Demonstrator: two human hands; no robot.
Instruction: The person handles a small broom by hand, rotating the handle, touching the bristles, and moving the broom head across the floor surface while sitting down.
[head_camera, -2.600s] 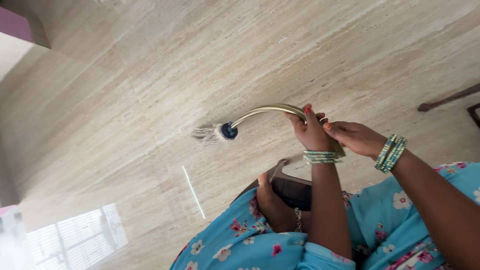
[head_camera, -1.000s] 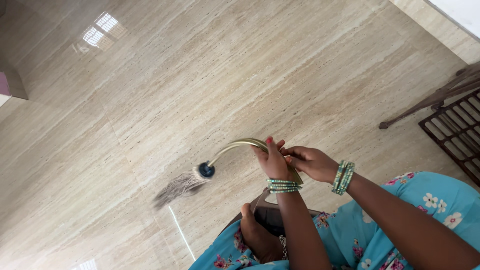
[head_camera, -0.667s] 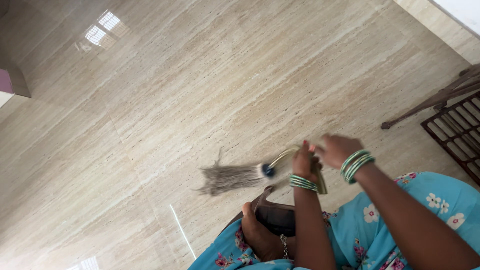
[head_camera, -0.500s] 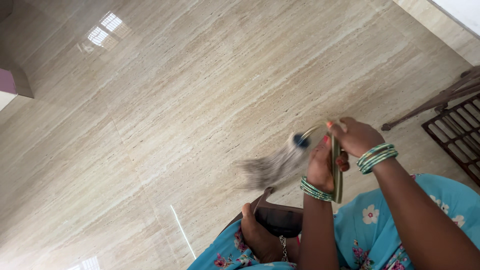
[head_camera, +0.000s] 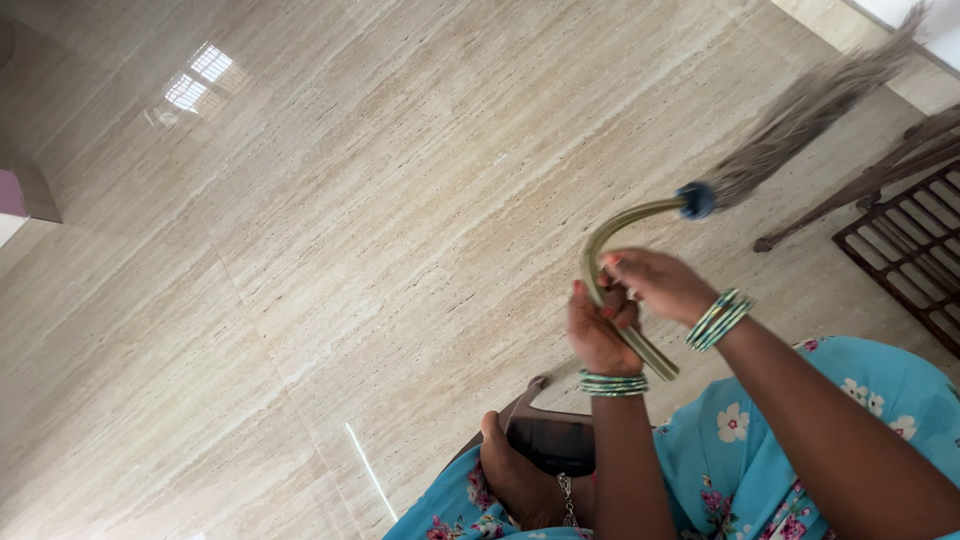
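Both of my hands grip a broom by its curved brass-coloured handle (head_camera: 612, 228). My left hand (head_camera: 596, 338) is closed around the handle's lower part, and my right hand (head_camera: 662, 284) wraps it just above. A blue collar (head_camera: 695, 200) joins the handle to the grey-brown bristles (head_camera: 800, 110), which point up and to the right, blurred, off the floor. Green bangles circle both wrists. The handle's end (head_camera: 662, 368) sticks out below my hands.
Glossy beige stone floor tiles (head_camera: 350, 200) fill the view. A dark metal grate (head_camera: 900, 255) lies at the right edge, with a brown furniture leg (head_camera: 850, 195) beside it. My foot (head_camera: 512, 478) in a brown sandal (head_camera: 548, 436) stands below, next to my blue flowered dress (head_camera: 760, 450).
The broom head has swung from low on the left, near the floor, up and over to the upper right. My hands turned with the handle and kept their hold.
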